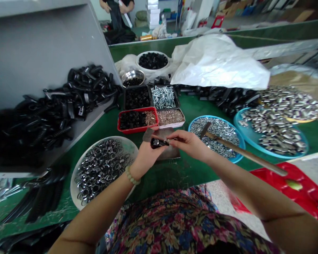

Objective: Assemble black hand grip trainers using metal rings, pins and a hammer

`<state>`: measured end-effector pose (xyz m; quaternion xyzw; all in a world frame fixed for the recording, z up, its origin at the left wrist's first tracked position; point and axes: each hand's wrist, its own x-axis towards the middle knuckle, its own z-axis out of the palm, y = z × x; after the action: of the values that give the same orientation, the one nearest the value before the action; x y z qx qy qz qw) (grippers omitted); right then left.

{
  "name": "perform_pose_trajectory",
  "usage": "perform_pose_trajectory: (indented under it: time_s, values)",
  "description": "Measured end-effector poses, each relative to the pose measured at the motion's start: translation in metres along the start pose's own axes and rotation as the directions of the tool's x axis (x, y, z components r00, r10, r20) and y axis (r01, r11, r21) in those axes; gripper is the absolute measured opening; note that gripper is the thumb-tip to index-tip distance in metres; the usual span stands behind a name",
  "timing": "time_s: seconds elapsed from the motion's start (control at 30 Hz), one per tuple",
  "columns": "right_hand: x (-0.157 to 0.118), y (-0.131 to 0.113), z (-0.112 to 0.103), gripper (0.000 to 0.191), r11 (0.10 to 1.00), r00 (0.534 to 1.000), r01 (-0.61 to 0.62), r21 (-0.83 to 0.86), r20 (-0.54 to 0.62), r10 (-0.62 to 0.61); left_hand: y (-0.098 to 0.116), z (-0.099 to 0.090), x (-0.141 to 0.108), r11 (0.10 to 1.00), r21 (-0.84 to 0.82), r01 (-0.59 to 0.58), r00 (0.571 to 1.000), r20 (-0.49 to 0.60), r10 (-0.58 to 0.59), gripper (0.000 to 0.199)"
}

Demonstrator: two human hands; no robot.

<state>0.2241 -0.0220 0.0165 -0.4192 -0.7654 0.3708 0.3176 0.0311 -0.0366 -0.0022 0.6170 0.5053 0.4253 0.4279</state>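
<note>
Over a flat metal plate (172, 153) on the green table, my left hand (147, 158) is closed round a short black part (157, 143) lying roughly level. My right hand (187, 141) pinches a small metallic piece (170, 140) at the right end of that black part. Just behind the fingers of my left hand shows a grey block (147, 135), partly covered. A wooden-handled hammer (243, 151) rests to the right, its head over a blue-rimmed tray of small metal pieces (219, 132).
A tub of metal rings (103, 169) stands left; a red tray of black parts (134, 121) and a bin of screws (163, 97) lie ahead. Black handles (87, 88) pile up left. Metal cylinders (278, 135) fill a blue tray right. A person (116, 14) stands beyond.
</note>
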Motion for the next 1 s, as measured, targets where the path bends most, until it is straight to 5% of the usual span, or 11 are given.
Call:
perform_pose_trajectory:
  time_s: [0.17,0.23,0.3,0.33,0.4,0.5,0.57,0.8,0.93,1.0]
  values:
    - [0.014,-0.019,-0.025,0.025,0.901,0.933,0.306,-0.308,0.286,-0.219,0.012,0.006,0.026,0.99,0.067,0.127,0.942,0.304,-0.142,0.027]
    - [0.022,-0.005,-0.05,0.033,0.89,0.937,0.306,-0.339,0.272,-0.219,0.021,0.007,0.033,0.977,-0.049,0.209,0.922,0.344,-0.18,0.026]
    - [0.023,0.024,-0.091,0.034,0.89,0.992,0.127,-0.438,0.067,-0.109,0.028,0.003,0.034,0.94,-0.181,0.291,0.923,0.313,-0.225,0.028]
    - [0.021,0.043,-0.116,0.025,0.844,0.988,-0.077,-0.531,-0.152,-0.006,0.03,-0.001,0.033,0.928,-0.217,0.304,0.932,0.272,-0.241,0.027]
    - [0.011,0.084,-0.167,0.021,0.714,0.891,-0.384,-0.585,-0.436,0.122,0.034,-0.011,0.029,0.947,-0.185,0.264,0.956,0.182,-0.231,0.025]
    - [-0.006,0.134,-0.226,0.026,0.661,0.826,-0.499,-0.56,-0.538,0.168,0.037,-0.02,0.026,0.987,0.049,0.154,0.975,0.157,-0.16,0.022]
    - [-0.013,0.152,-0.246,0.026,0.656,0.81,-0.523,-0.545,-0.556,0.184,0.037,-0.019,0.025,0.976,0.202,0.084,0.976,0.182,-0.122,0.022]
    - [-0.001,0.143,-0.248,0.023,0.778,0.847,-0.421,-0.467,-0.51,0.153,0.033,-0.008,0.015,0.902,0.412,-0.129,0.987,0.146,0.074,0.024]
    - [0.022,0.122,-0.213,0.015,0.879,0.89,-0.311,-0.361,-0.436,0.136,0.031,-0.008,0.01,0.882,0.452,-0.134,0.982,0.178,0.058,0.024]
    - [0.027,0.106,-0.184,0.015,0.949,0.901,-0.26,-0.18,-0.399,0.171,0.03,-0.008,0.008,0.869,0.479,-0.124,0.978,0.209,0.025,0.028]
